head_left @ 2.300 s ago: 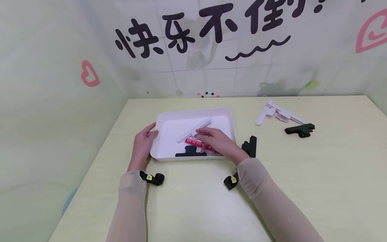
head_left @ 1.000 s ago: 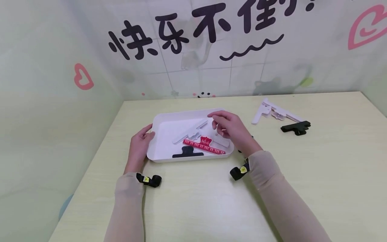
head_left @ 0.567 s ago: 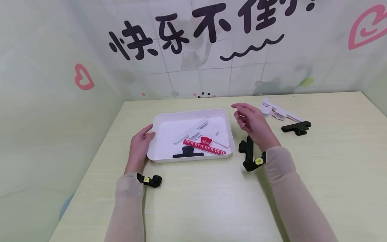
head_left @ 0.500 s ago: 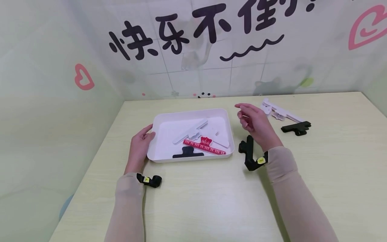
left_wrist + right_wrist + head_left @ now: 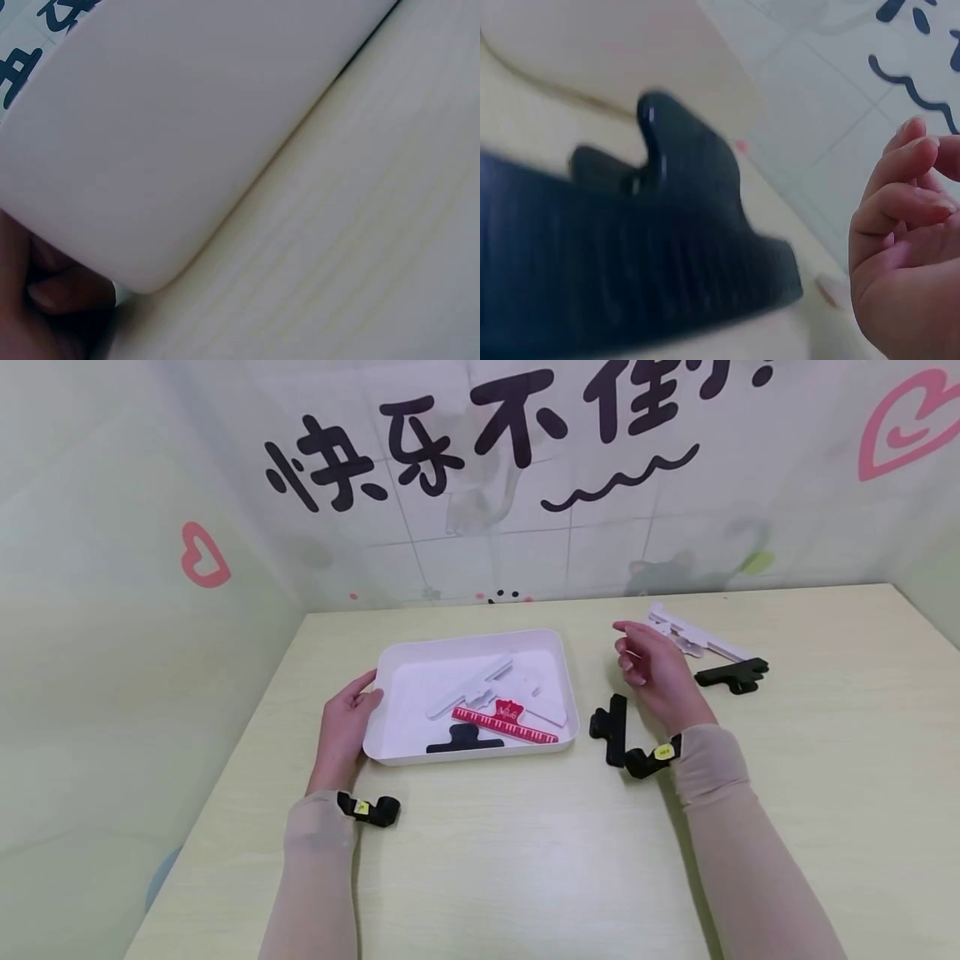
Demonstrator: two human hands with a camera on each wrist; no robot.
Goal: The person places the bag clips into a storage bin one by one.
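My left hand [image 5: 348, 722] grips the left end of a white tray [image 5: 397, 758], thumb at the rim; the left wrist view shows its curled fingers against the tray's outer wall [image 5: 150, 172]. Inside the tray lie a white clip [image 5: 471, 687], a red clip with piano-key print [image 5: 504, 724], a black clip [image 5: 465, 739] and another white clip [image 5: 546, 708], partly behind the red one. My right hand [image 5: 660, 672] hovers right of the tray, fingers loosely bent, nothing in them. Below it a black clip [image 5: 617, 729] lies on the table, large and blurred in the right wrist view.
Past the right hand, white clips [image 5: 697, 635] lie crossed near the table's back edge, partly covered by that hand. Just in front of them is another black clip [image 5: 733, 676]. A printed curtain [image 5: 480, 560] hangs behind the table [image 5: 480, 860].
My right hand has lifted out of the tray and moved right, past its edge, leaving the red clip and the white clip beside it uncovered. My left hand stays at the tray's end.
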